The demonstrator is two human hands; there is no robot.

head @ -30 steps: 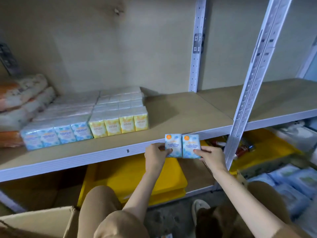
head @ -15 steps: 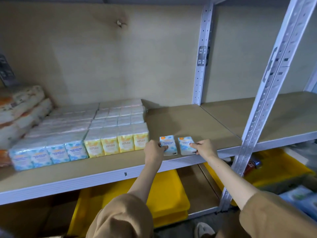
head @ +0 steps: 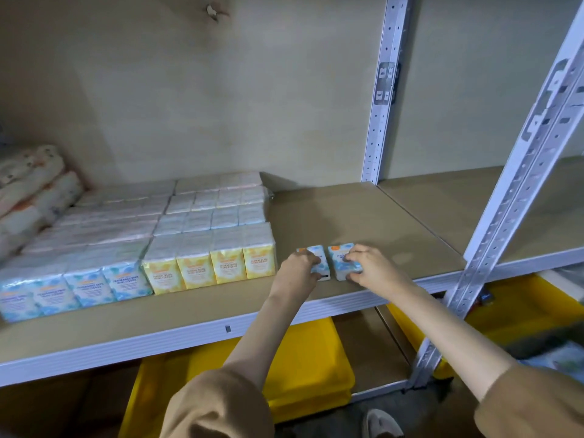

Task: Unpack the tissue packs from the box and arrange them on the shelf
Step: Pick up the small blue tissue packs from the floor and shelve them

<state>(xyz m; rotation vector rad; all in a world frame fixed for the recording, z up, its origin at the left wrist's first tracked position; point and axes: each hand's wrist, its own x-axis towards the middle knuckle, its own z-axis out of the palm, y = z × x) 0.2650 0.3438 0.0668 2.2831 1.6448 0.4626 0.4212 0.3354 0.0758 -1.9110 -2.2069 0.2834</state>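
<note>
Two small blue tissue packs stand side by side on the wooden shelf [head: 347, 222], just right of the stocked rows. My left hand [head: 300, 268] grips the left blue pack [head: 317, 252]. The right blue pack [head: 338, 259] is under my right hand [head: 369, 268]. A row of yellow tissue packs [head: 210, 267] sits to the left, with blue packs [head: 72, 289] further left and several white-topped rows behind them. The box is out of view.
Large wrapped rolls [head: 34, 191] are stacked at the shelf's far left. White perforated uprights [head: 502, 222] rise on the right and at the back [head: 382, 99]. Yellow bins [head: 309, 371] sit on the lower shelf. Another wooden shelf [head: 458, 210] extends rightward.
Both hands lifted the two blue packs from below the shelf edge onto the shelf, then slid them further in beside the yellow row. The view moved closer.
</note>
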